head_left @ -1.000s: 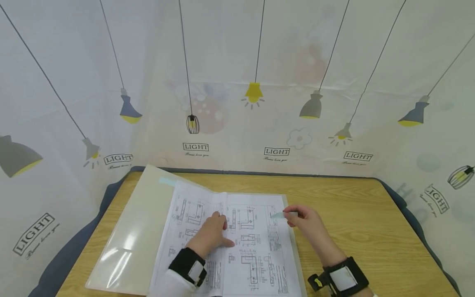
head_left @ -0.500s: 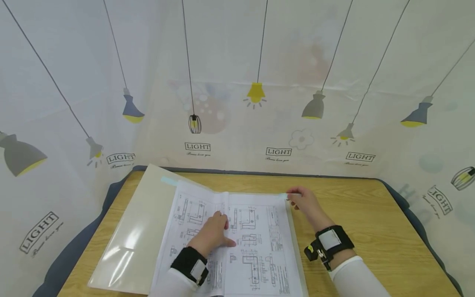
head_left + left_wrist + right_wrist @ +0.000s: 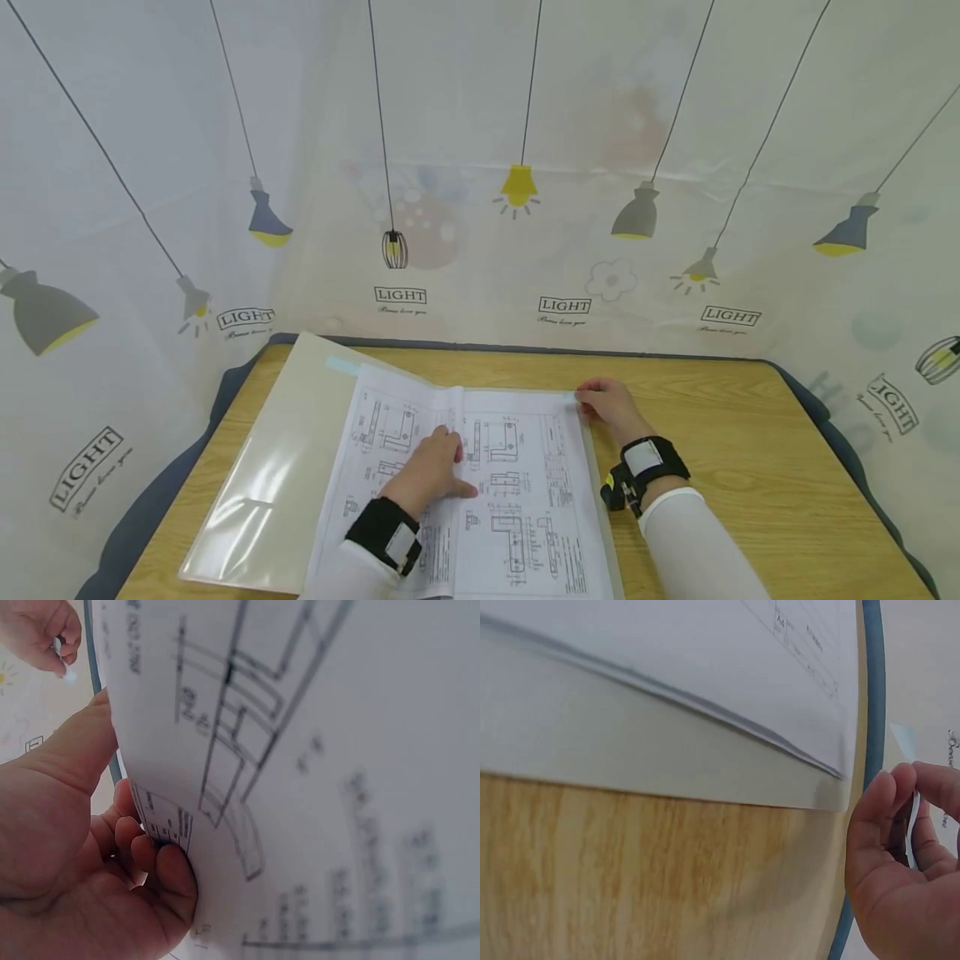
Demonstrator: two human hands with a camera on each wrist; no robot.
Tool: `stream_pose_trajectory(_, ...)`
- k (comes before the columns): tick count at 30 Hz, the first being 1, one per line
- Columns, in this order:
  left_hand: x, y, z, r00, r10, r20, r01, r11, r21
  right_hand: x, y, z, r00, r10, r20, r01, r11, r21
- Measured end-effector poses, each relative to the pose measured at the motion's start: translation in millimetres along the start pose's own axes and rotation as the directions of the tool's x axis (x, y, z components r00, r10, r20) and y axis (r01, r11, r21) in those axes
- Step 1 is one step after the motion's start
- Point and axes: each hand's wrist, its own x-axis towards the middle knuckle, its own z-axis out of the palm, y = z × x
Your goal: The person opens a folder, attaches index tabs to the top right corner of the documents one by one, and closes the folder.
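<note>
R grip: person's R hand (image 3: 611,404), fingertips & thumb pinching a pale-blue strip (image 3: 904,740); strip's free end pokes out past the fingertips.
Strip pos.: at far R corner of the R pg (image 3: 517,483); can't tell if it touches the paper.
L grip: person's L hand (image 3: 427,473), fingers relaxed, resting on the L pg (image 3: 367,454) near the fold; thumb stretched out toward the R pg. L wrist cam shows fingers loosely bent against the paper.
Pgs: white, side by side, w/ black tech. drawings on both (L-shaped parts, dim. lines, small text). L pg slants & bulges up a bit at the fold; R pg lies flatter.
Folder: glossy, off-white cover (image 3: 243,483) spread out to L, bright reflections on it; pale back cover (image 3: 652,742) shows as a border beyond R pg's edge, under the paper.
2nd strip: another pale-blue strip (image 3: 342,365) sits near top of the L cover, beside L pg's top edge.
Bench: wood-grain top (image 3: 712,467), dark-blue band (image 3: 815,412) round its edge.
Wrists: black straps (image 3: 654,464) w/ light patches, one per wrist; white sleeves (image 3: 701,542).
Backdrop: whitish sheet (image 3: 450,83) printed w/ hanging lamps (grey, blue, yellow) & the word "LIGHT" several times.
</note>
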Motion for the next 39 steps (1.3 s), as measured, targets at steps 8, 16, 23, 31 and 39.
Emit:
stream_pose_trajectory(8, 0.0, 0.0, -0.1, 1.000, -0.002, 0.001, 0.002, 1.000, -0.003, 10, 4, 0.6, 0.999, 0.043, 0.021, -0.044, 0.999, 0.025)
stream_pose_trajectory(16, -1.8, 2.7, -1.7, 1.000, -0.010, 0.001, 0.010, 1.000, -0.018, 14, 8, 3.3, 0.998, 0.057, 0.006, -0.057, 0.998, 0.014)
stream_pose_trajectory(23, -2.5, 3.2, -2.2, 1.000, -0.008, -0.004, 0.008, 1.000, -0.022, 15, 9, 8.2, 0.998, 0.045, -0.039, -0.045, 0.999, -0.003)
stream_pose_trajectory(31, -3.0, 1.6, -2.4, 1.000, 0.002, -0.012, -0.002, 1.000, -0.011, 16, 8, 10.4, 0.998, 0.043, -0.051, -0.043, 0.999, -0.002)
stream_pose_trajectory(39, -4.9, 2.9, -4.6, 1.000, 0.006, -0.008, -0.006, 1.000, -0.024, 15, 7, 9.3, 0.998, 0.033, -0.045, -0.034, 0.999, -0.030)
